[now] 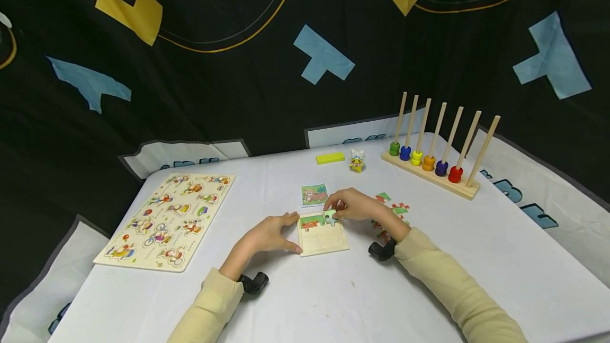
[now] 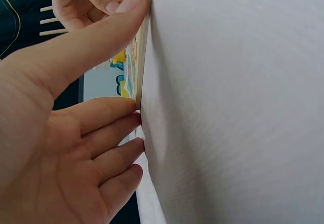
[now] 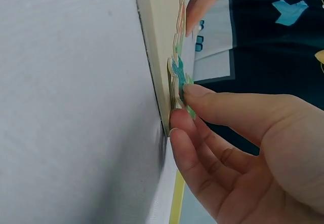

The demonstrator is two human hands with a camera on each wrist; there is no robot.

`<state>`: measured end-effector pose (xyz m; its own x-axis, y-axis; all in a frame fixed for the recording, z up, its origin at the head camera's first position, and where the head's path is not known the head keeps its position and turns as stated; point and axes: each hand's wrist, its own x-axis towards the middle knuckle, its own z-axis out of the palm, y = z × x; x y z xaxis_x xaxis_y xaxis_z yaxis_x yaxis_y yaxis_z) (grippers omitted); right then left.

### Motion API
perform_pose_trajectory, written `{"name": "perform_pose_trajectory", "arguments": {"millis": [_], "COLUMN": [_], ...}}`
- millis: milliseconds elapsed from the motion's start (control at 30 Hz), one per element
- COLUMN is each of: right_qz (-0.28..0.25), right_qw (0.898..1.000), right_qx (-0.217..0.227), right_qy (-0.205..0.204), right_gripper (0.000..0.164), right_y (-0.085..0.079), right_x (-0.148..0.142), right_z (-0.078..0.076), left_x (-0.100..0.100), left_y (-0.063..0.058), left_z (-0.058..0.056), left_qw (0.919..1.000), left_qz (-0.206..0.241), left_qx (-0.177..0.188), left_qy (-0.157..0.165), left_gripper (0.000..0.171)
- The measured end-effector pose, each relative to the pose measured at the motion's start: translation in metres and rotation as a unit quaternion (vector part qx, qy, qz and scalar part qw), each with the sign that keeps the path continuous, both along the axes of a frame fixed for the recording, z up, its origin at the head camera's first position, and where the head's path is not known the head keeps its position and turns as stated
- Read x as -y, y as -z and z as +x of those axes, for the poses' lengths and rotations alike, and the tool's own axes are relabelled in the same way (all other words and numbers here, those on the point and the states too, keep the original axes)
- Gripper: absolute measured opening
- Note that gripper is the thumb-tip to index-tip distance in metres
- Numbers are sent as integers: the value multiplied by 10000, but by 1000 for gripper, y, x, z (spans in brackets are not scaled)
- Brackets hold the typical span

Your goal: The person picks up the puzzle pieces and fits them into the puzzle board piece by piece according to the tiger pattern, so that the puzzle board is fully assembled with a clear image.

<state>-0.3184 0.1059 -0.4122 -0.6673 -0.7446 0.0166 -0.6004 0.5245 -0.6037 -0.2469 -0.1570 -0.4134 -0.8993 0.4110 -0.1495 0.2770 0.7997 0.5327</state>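
A small wooden puzzle tray lies on the white table, with joined puzzle pieces along the far side of its bare wooden base. My left hand rests beside the tray's left edge; in the left wrist view, its straight thumb touches the tray's side and its fingertips meet the far corner. Over the far right corner, my right hand pinches a green and blue puzzle piece between thumb and fingers, close against the tray. Just beyond lies a picture card showing a brown animal.
Loose puzzle pieces lie right of the tray, partly behind my right forearm. A large picture board is at left. Farther back are a yellow block, a small figurine and a peg stand with coloured beads.
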Motion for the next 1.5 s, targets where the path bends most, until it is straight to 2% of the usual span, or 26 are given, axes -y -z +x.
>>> {"name": "perform_pose_trajectory", "arguments": {"millis": [300,567,933,1233,1500], "right_qz": [138,67,69,51,84], "right_qw": [9998,10000,9996,9996,9996], "right_qx": [-149,-2,-270,-175,-256], "right_qy": [-29,-5,21,227,-4], "right_gripper": [23,29,23,21,23], "right_y": [1,-1,2,5,2], "right_x": [2,3,5,7,2], "right_z": [2,7,9,9,6], "left_x": [1,1,0,-1,0], "left_y": [2,3,1,0,0], "left_z": [-1,-1,0,0,0], "left_qw": [10000,10000,10000,9999,9999], "left_qz": [65,63,6,-62,-99], "left_qx": [-3,-11,-24,-63,-14], "left_qy": [5,10,32,65,78], "left_gripper": [91,92,91,91,92]}}
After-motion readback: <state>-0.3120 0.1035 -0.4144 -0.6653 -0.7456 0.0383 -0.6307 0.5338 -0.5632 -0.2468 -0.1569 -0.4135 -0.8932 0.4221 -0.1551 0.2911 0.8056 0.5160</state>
